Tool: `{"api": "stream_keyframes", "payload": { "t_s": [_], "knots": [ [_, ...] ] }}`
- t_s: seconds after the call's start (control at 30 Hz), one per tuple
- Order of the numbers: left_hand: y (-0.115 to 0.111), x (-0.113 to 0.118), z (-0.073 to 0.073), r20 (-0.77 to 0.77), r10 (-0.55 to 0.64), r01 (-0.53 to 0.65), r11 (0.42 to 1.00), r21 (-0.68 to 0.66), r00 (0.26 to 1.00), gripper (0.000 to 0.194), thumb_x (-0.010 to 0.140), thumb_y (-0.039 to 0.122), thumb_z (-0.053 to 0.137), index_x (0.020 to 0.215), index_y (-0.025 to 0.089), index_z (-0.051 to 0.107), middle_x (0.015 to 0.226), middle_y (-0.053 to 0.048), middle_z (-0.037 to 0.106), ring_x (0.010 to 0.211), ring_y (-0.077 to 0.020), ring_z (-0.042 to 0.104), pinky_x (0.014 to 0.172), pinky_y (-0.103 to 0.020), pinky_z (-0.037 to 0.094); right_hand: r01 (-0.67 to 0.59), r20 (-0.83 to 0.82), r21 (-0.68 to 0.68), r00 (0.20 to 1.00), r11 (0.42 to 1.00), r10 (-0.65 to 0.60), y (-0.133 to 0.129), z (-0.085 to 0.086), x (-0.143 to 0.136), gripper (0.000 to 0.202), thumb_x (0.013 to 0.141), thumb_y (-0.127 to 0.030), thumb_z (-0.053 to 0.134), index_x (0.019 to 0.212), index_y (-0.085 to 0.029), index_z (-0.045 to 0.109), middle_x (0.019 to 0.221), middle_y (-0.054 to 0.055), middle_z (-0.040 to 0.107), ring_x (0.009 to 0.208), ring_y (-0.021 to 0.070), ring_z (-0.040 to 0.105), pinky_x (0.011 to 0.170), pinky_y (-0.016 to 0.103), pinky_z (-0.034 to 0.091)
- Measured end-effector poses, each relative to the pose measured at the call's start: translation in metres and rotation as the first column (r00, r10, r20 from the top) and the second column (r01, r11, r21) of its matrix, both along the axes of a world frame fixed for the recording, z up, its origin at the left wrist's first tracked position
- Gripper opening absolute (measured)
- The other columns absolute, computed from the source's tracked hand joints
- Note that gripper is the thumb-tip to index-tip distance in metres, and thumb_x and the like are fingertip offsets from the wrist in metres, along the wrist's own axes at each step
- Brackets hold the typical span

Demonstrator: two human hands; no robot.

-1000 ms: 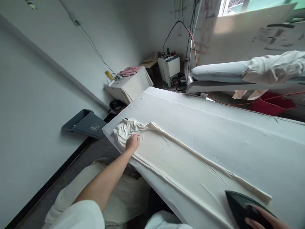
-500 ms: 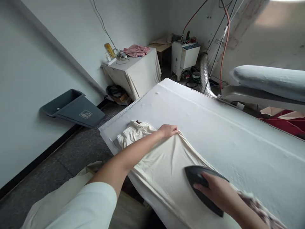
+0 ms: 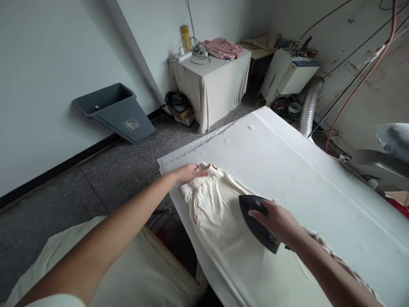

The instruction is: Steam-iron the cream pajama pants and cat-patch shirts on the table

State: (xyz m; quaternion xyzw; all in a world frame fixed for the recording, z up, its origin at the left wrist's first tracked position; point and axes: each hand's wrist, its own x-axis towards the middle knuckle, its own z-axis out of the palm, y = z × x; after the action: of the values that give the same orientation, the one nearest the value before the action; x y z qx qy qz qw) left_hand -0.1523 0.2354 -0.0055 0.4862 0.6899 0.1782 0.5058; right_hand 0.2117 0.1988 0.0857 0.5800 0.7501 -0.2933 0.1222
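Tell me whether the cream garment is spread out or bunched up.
Mostly spread: the cream garment lies out on the white table, but its end at the left hand is gathered and wrinkled.

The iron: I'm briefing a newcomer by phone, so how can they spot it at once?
Find the big white table spreading from the middle to the right edge. Along its near side lies a cream garment, with the left hand at its gathered end. The iron is on that cloth, gripped by the right hand; its dark, pointed shape sets it apart from the pale fabric.
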Motion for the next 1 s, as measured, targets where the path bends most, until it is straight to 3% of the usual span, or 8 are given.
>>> {"api": "stream_keyframes", "payload": {
  "t_s": [0.13, 0.27, 0.4, 0.63, 0.73, 0.83, 0.9, 1.0],
  "knots": [
    [-0.035, -0.01, -0.002, -0.144, -0.084, 0.086, 0.996, 0.014, 0.986, 0.053, 0.064, 0.061, 0.076, 0.094, 0.018, 0.072, 0.09, -0.007, 0.074, 0.086, -0.0289, 0.068, 0.069, -0.028, 0.047, -0.084, 0.076, 0.028, 0.994, 0.996, 0.082, 0.036, -0.003, -0.089, 0.041, 0.092, -0.057, 0.052, 0.105, -0.021, 0.067, 0.094, 0.01, 0.072, 0.077, 0.0219, 0.065, 0.059, 0.029, 0.035],
    [-0.037, -0.022, -0.005, -0.228, -0.167, 0.178, 0.983, 0.031, 0.959, 0.054, 0.081, 0.065, 0.059, 0.11, 0.02, 0.07, 0.111, -0.008, 0.074, 0.1, -0.0293, 0.067, 0.078, -0.029, 0.047, -0.046, 0.129, 0.071, 0.991, 0.996, 0.036, 0.053, -0.002, -0.128, 0.053, 0.092, -0.066, 0.047, 0.105, -0.018, 0.067, 0.094, 0.013, 0.072, 0.08, 0.0247, 0.067, 0.061, 0.03, 0.04],
    [-0.03, -0.023, -0.007, -0.292, -0.219, 0.229, 0.973, 0.002, 0.931, 0.057, 0.086, 0.066, 0.051, 0.118, 0.023, 0.069, 0.124, -0.009, 0.071, 0.113, -0.0313, 0.063, 0.089, -0.032, 0.046, -0.216, 0.072, -0.009, 0.974, 0.976, 0.216, 0.015, 0.0, -0.148, 0.056, 0.089, -0.072, 0.047, 0.097, -0.02, 0.068, 0.091, 0.011, 0.073, 0.081, 0.0258, 0.068, 0.066, 0.032, 0.045],
    [-0.034, -0.008, 0.004, -0.255, -0.173, 0.199, 0.977, 0.08, 0.951, 0.046, 0.084, 0.057, 0.057, 0.097, 0.016, 0.072, 0.092, -0.005, 0.073, 0.088, -0.0252, 0.065, 0.073, -0.027, 0.045, -0.288, 0.022, -0.142, 0.956, 0.947, 0.293, -0.042, -0.014, -0.213, 0.051, 0.092, -0.06, 0.051, 0.114, -0.017, 0.069, 0.107, 0.016, 0.074, 0.098, 0.0296, 0.071, 0.077, 0.035, 0.053],
    [-0.053, 0.02, 0.022, -0.063, -0.116, 0.123, 0.984, 0.132, 0.991, 0.048, 0.076, 0.062, 0.067, 0.088, 0.016, 0.072, 0.08, -0.004, 0.069, 0.084, -0.0258, 0.064, 0.071, -0.028, 0.047, -0.443, 0.048, -0.138, 0.89, 0.886, 0.453, -0.068, -0.004, -0.183, 0.044, 0.09, -0.051, 0.055, 0.107, -0.014, 0.073, 0.104, 0.017, 0.075, 0.097, 0.032, 0.072, 0.076, 0.036, 0.054],
    [-0.086, 0.053, 0.033, 0.164, -0.141, 0.11, 0.977, 0.183, 0.976, 0.053, 0.074, 0.068, 0.069, 0.094, 0.019, 0.075, 0.089, -0.006, 0.071, 0.09, -0.0282, 0.065, 0.077, -0.031, 0.05, -0.54, 0.065, -0.193, 0.826, 0.819, 0.56, -0.098, 0.016, -0.116, 0.034, 0.084, -0.048, 0.064, 0.094, -0.017, 0.075, 0.096, 0.014, 0.076, 0.091, 0.0308, 0.072, 0.074, 0.034, 0.052],
    [-0.112, 0.067, 0.031, 0.129, -0.024, -0.011, 0.965, 0.263, 0.991, 0.054, 0.082, 0.069, 0.061, 0.103, 0.02, 0.073, 0.103, -0.009, 0.071, 0.101, -0.0282, 0.064, 0.084, -0.031, 0.049, -0.451, 0.058, -0.24, 0.878, 0.86, 0.476, -0.112, 0.032, -0.072, 0.038, 0.082, -0.058, 0.066, 0.089, -0.021, 0.074, 0.087, 0.009, 0.076, 0.083, 0.027, 0.072, 0.069, 0.03, 0.049],
    [-0.143, 0.075, 0.015, -0.131, 0.157, -0.127, 0.969, 0.214, 0.979, 0.051, 0.081, 0.064, 0.063, 0.105, 0.019, 0.069, 0.105, -0.011, 0.07, 0.102, -0.0281, 0.063, 0.083, -0.031, 0.047, -0.19, 0.004, -0.258, 0.98, 0.947, 0.198, -0.107, 0.048, -0.04, 0.049, 0.085, -0.069, 0.057, 0.094, -0.024, 0.071, 0.082, 0.005, 0.074, 0.07, 0.0202, 0.067, 0.059, 0.026, 0.041]
  ]
}}
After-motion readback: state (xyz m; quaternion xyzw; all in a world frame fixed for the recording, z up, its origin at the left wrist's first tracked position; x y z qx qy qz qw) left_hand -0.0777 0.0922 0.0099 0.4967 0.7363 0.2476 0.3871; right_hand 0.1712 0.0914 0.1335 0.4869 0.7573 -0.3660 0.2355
